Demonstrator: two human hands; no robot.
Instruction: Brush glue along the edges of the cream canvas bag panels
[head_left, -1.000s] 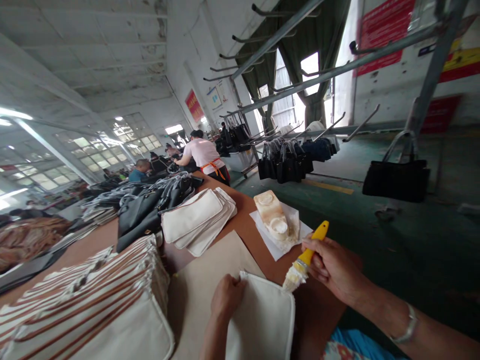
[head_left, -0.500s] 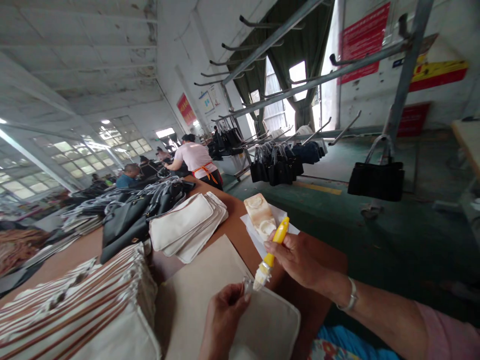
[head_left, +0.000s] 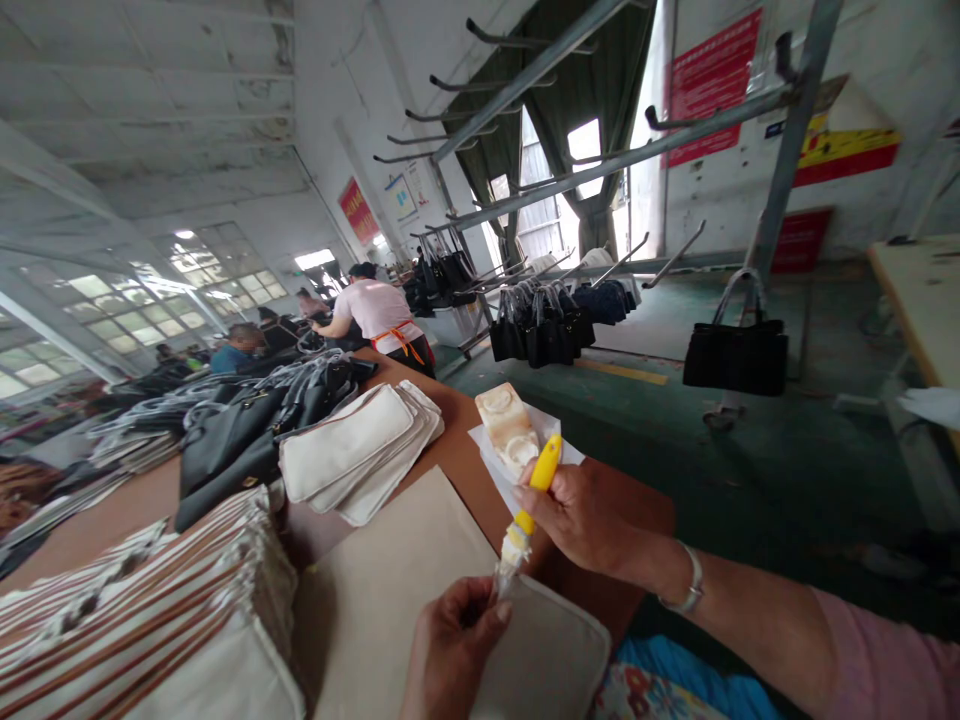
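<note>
My right hand point(head_left: 589, 515) is closed round the yellow handle of a glue brush point(head_left: 544, 465), which slants down to the left. White paste coats its bristles, and their tip sits right at the fingertips of my left hand point(head_left: 457, 635). Thumb and forefinger of that hand are pinched at the upper edge of a pale stitched bag panel point(head_left: 540, 640); exactly what lies between them is partly hidden. Beneath is a flat beige sheet point(head_left: 390, 560). Just beyond my right hand, a paste-smeared block point(head_left: 506, 415) rests on white paper point(head_left: 566, 440).
Piped pale panels point(head_left: 187, 620) are stacked at the near left of the brown table point(head_left: 457, 440). Behind them lie more pale panels point(head_left: 349, 450) and dark bags point(head_left: 247, 430). A metal rack point(head_left: 555, 185) with hanging bags stands to the right. Another person point(head_left: 375, 310) bends over the table's far end.
The brush has come down and left, so its bristles now meet my left fingertips. My left hand keeps its pinch. The whole view has shifted slightly.
</note>
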